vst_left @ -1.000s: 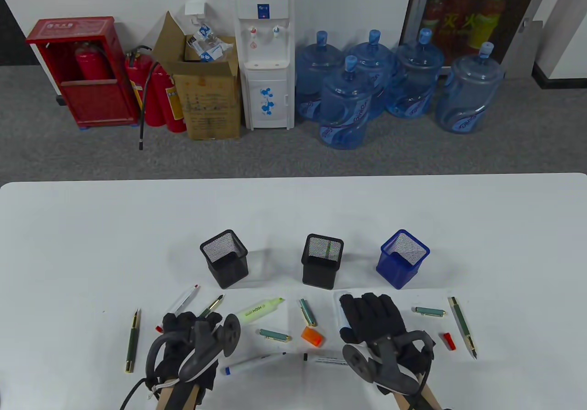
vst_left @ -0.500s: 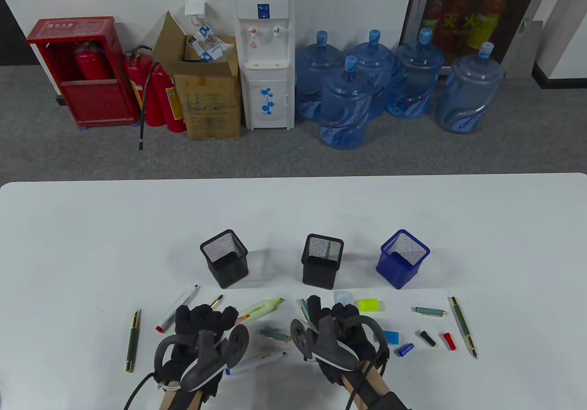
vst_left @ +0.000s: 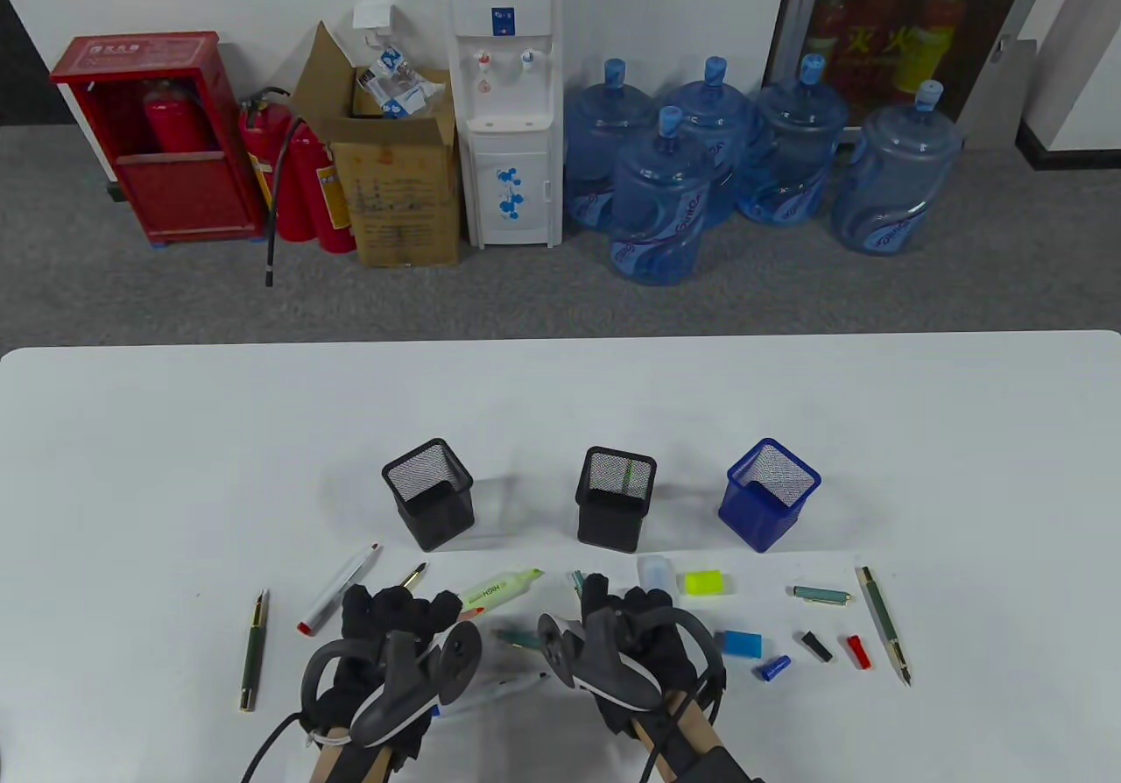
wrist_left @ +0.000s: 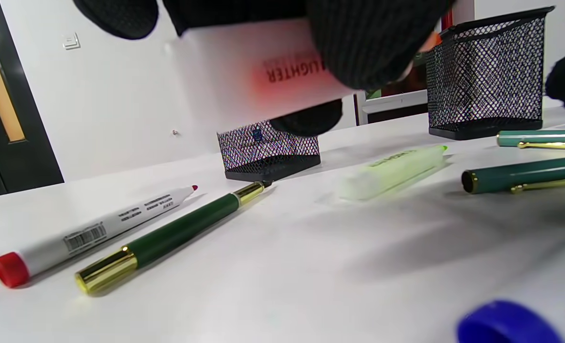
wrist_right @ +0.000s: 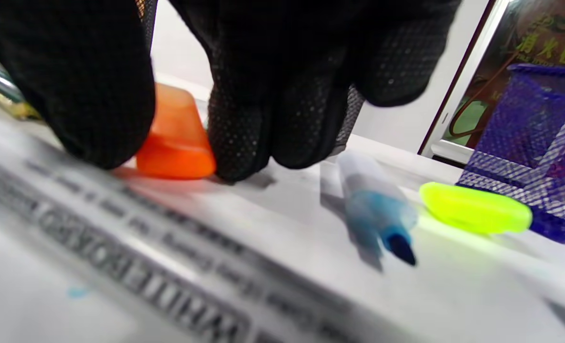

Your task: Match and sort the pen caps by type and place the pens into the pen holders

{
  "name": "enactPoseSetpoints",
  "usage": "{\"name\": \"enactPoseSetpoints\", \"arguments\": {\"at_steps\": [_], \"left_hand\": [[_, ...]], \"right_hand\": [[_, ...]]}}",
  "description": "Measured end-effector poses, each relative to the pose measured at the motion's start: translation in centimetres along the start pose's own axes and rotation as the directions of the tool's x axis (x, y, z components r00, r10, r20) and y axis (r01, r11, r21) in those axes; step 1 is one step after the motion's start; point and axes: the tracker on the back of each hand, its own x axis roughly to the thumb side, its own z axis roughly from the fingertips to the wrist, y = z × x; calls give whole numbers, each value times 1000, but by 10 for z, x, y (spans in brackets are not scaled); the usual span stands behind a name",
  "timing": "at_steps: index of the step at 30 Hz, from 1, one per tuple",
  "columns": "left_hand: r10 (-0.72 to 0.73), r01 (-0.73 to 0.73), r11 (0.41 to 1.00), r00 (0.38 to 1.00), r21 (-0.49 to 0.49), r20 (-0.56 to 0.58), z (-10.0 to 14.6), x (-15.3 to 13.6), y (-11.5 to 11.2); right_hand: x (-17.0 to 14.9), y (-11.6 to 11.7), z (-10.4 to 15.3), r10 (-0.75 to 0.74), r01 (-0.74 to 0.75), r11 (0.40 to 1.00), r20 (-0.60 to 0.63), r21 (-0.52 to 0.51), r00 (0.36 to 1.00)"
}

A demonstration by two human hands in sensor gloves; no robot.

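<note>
My left hand (vst_left: 420, 612) grips a white highlighter with an orange tip (wrist_left: 263, 71) just above the table. My right hand (vst_left: 626, 608) is down on the table. In the right wrist view its thumb and fingers (wrist_right: 244, 133) pinch an orange cap (wrist_right: 175, 143). Beyond the hands stand three mesh holders: a black one (vst_left: 429, 492), a second black one (vst_left: 616, 497) with a pen inside, and a blue one (vst_left: 769, 492). A yellow-green highlighter (vst_left: 501, 589) lies between the hands. To the right lie a yellow cap (vst_left: 703, 582) and a clear cap (vst_left: 657, 569).
Left of my hands lie a red-tipped marker (vst_left: 337, 589) and green pens (vst_left: 253, 652). A blue-capped marker (vst_left: 490, 695) lies near the front edge. At the right lie a light blue cap (vst_left: 743, 644), a dark blue cap (vst_left: 774, 667), a black cap (vst_left: 815, 646), a red cap (vst_left: 858, 651) and a green fountain pen (vst_left: 884, 625).
My right hand has moved left from the caps at the right and come down over the orange cap. My left hand has shifted a little right and forward.
</note>
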Motion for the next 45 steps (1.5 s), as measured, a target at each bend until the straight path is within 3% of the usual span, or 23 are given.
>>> {"name": "enactPoseSetpoints", "arguments": {"at_steps": [6,12,16,20,24,32,41,45], "left_hand": [[-2,2,1000,1000,2,1,0,0,1],[82,-82,991,997,103,8,2,-2,7],[170,-179,973,983,145,75,5,3,10],[158,-182,963,979,201,127,6,17,9],[194,-223,955,968,195,157,1,32,10],[159,-192,966,969,173,187,-17,66,28],[203,-250,953,946,173,251,-13,93,18],[315,-368,918,904,150,290,-9,90,16]], "right_hand": [[-3,-3,0,10,-10,1000,17,-11,1000],[-36,-32,9,-96,100,985,31,-140,995],[-56,-32,22,-276,282,948,62,-149,959],[-59,-17,29,-446,456,880,103,-130,889],[-52,-12,32,-381,409,898,175,-164,908],[-62,-16,36,-385,419,876,177,-240,906],[-63,-7,38,-389,424,886,197,-189,900],[-68,-7,39,-479,513,835,198,-199,855]]}}
